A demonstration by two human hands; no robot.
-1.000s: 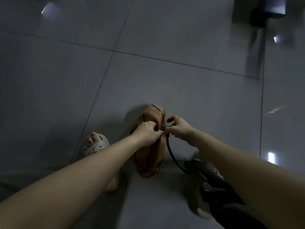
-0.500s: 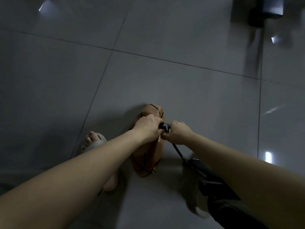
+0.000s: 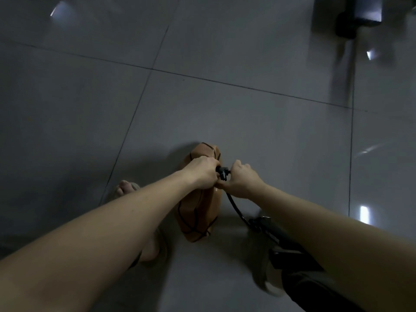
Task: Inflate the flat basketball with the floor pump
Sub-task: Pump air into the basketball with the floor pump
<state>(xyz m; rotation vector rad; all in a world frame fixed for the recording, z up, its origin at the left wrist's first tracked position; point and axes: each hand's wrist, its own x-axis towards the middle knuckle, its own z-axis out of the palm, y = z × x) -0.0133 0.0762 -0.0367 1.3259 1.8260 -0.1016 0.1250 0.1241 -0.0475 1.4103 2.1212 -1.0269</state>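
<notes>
A flat, folded orange basketball [image 3: 198, 212] stands on edge on the grey tile floor between my feet. My left hand [image 3: 202, 174] is closed over its upper edge. My right hand [image 3: 240, 180] grips the black pump hose [image 3: 236, 207] just below its black nozzle head [image 3: 222, 172], which sits between my two hands at the ball's top. The hose curves down to the black floor pump [image 3: 276, 242], whose body lies under my right forearm. Whether the needle is in the valve is hidden by my fingers.
My left foot in a pale sandal [image 3: 128, 188] rests left of the ball; my right sandal [image 3: 267, 282] is under the pump. A dark object [image 3: 358, 16] stands at the far right. Bare tiles lie ahead.
Both hands have closed tighter around the nozzle head at the ball's top. The hose has straightened from a loose curve. The ball stays in place.
</notes>
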